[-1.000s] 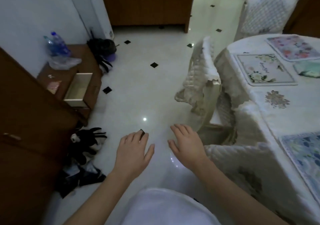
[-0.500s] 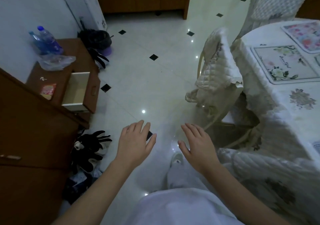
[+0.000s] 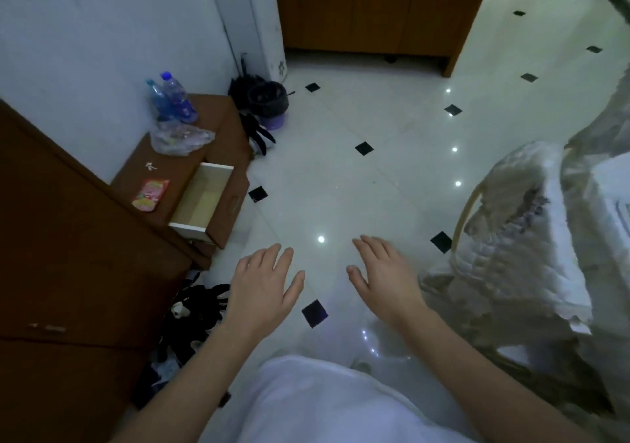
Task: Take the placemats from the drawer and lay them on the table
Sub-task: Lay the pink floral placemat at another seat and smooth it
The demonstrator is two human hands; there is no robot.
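Hovering empty-handed over the floor, open drawer ahead and to the left.

Head view: left hand (image 3: 264, 284) and right hand (image 3: 385, 277) are held palm-down side by side above the tiled floor (image 3: 341, 176), fingers straight, each grip wide and holding nothing. The drawer (image 3: 204, 204) stands pulled out of the low wooden cabinet (image 3: 177, 173), up-left of both hands, its long axis running away from the person. The left hand is the nearer one. The part of the drawer's inside that shows looks bare, and no placemat is visible anywhere in frame. A quilted chair cover (image 3: 511, 238) is close on the right. Judgement: any next reach to the drawer goes forward-left, left hand leading.
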